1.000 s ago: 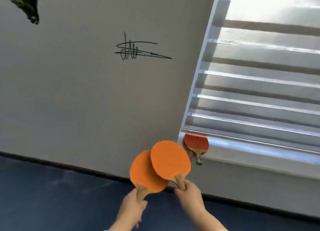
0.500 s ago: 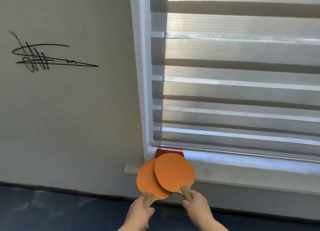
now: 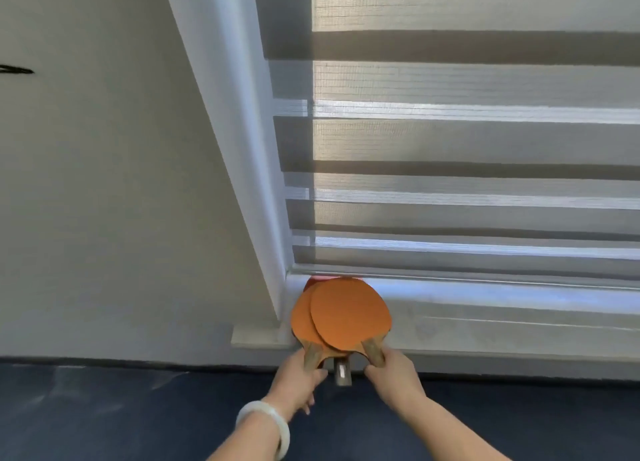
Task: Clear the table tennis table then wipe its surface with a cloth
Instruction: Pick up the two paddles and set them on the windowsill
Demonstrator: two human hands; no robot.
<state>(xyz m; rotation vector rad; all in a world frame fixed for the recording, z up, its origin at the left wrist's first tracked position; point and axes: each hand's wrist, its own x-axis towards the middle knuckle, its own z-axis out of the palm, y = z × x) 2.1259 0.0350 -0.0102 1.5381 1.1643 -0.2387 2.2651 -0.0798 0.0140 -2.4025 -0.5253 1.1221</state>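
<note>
The fingers [image 3: 313, 374] of the left hand [image 3: 294, 382] were curled round the wooden handle of the left orange paddle [image 3: 300, 318], and the right hand [image 3: 393, 374] gripped the handle of the right orange paddle [image 3: 349, 313] in the same way, thumb and fingers closed on the wood. A pale bangle [image 3: 263, 422] sat on the left wrist.

In the head view, the only one, both paddles were held flat over the left end of the window sill [image 3: 485, 318], close to its corner with the window frame, the right blade overlapping the left. Under them lay a red paddle [image 3: 313, 281], a sliver of its blade showing at the back and its handle [image 3: 341, 370] sticking out past the sill's front edge between the two hands. Whether the held paddles already rested on it, I could not tell. A striped blind [image 3: 450, 149] hung above the sill.

By my reading the clearing was well on: one paddle put away, two about to join it. The table tennis table was out of view, so what remained on it was unknown. No cloth was visible, and the wiping looked not yet begun.
</note>
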